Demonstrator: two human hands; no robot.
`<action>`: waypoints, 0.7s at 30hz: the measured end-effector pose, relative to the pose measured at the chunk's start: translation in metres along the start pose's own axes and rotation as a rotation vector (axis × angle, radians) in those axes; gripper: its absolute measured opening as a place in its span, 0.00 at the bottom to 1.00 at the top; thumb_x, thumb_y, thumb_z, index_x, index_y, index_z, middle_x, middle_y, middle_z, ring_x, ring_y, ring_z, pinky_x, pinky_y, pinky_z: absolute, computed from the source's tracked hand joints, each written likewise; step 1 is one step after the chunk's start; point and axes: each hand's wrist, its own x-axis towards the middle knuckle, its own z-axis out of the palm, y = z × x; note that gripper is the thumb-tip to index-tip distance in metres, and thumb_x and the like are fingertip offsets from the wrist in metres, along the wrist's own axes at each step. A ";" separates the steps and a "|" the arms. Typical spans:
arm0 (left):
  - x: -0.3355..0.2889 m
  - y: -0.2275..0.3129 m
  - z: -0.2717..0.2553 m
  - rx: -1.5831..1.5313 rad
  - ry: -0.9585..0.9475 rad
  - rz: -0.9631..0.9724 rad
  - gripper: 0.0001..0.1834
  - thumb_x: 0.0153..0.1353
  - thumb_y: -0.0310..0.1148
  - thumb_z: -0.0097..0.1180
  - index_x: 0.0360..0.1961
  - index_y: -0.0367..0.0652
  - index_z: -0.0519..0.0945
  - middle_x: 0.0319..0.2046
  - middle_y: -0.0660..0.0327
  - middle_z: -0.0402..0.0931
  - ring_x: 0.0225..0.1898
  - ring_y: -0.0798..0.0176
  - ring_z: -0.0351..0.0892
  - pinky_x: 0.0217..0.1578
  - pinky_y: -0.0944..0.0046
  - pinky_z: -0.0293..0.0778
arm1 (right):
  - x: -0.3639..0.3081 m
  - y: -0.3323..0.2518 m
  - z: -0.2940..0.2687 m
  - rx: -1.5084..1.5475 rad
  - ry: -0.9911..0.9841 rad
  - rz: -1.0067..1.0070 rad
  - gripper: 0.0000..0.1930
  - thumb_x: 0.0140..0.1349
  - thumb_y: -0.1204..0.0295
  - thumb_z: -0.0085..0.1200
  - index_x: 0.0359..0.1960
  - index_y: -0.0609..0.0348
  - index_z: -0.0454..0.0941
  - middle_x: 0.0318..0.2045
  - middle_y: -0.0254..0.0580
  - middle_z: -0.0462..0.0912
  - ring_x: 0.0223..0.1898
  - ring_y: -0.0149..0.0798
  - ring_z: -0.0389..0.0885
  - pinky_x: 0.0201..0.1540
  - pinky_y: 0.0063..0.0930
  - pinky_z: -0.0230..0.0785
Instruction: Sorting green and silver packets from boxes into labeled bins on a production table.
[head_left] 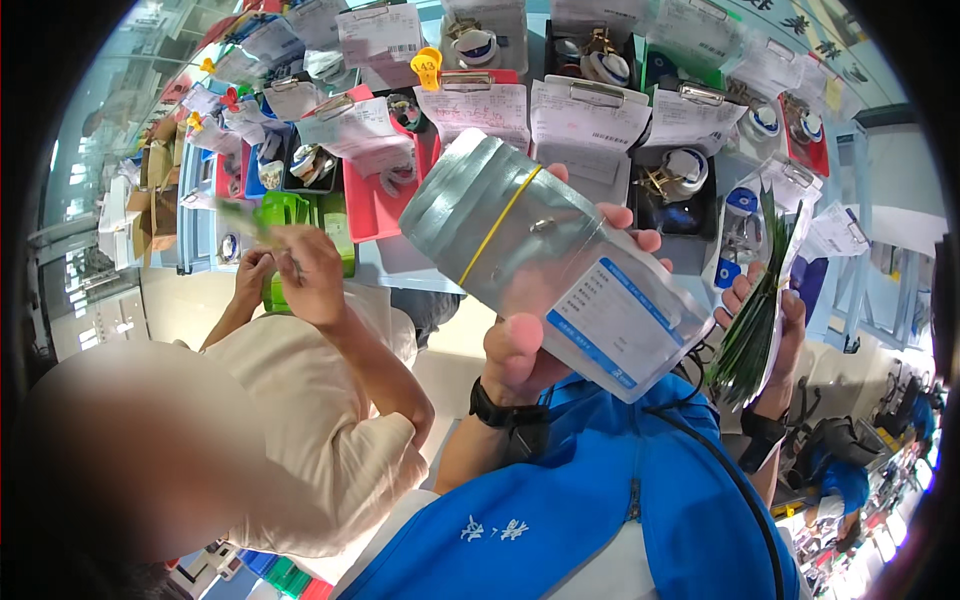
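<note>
In my left hand (pixel 518 355) is a clear, silver-topped pouch (pixel 560 255). A yellow rubber band (pixel 503 225) runs across it, and a white label with blue borders (pixel 615 322) is on its lower part. A small shiny metal piece (pixel 541 226) shows near its middle. My thumb presses the near side, and the fingertips show past the far edge. Farther right, my right hand (pixel 789 330) grips a fanned bundle of thin dark green strips (pixel 755 320) with a white edge beside it; their exact kind I cannot make out.
Trays such as a red one (pixel 372 200) and a black one (pixel 676 200) hold parts on the bench, with clipboards (pixel 590 125) of paper on them. On my left, a co-worker in a light shirt (pixel 310 410) has both hands (pixel 305 270) by a green bin (pixel 283 212).
</note>
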 end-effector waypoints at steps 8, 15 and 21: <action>0.002 0.005 -0.002 -0.066 0.009 0.004 0.66 0.42 0.67 0.71 0.76 0.57 0.47 0.65 0.52 0.63 0.67 0.43 0.65 0.67 0.32 0.61 | 0.002 0.007 0.013 -0.030 0.048 0.046 0.26 0.56 0.50 0.59 0.39 0.64 0.70 0.28 0.40 0.71 0.30 0.35 0.71 0.33 0.30 0.69; -0.011 0.003 -0.019 0.197 0.195 -0.284 0.45 0.58 0.49 0.61 0.71 0.41 0.56 0.60 0.50 0.70 0.62 0.48 0.72 0.61 0.43 0.71 | -0.004 0.014 0.008 -0.106 -0.013 0.055 0.35 0.56 0.53 0.63 0.58 0.61 0.64 0.32 0.36 0.70 0.32 0.35 0.70 0.38 0.29 0.65; -0.052 -0.021 -0.048 -0.087 0.285 -0.672 0.38 0.62 0.47 0.53 0.69 0.36 0.62 0.60 0.48 0.72 0.61 0.52 0.74 0.61 0.50 0.71 | -0.014 0.031 0.001 -0.212 0.214 0.158 0.36 0.49 0.68 0.64 0.61 0.71 0.66 0.46 0.54 0.81 0.42 0.47 0.85 0.45 0.38 0.82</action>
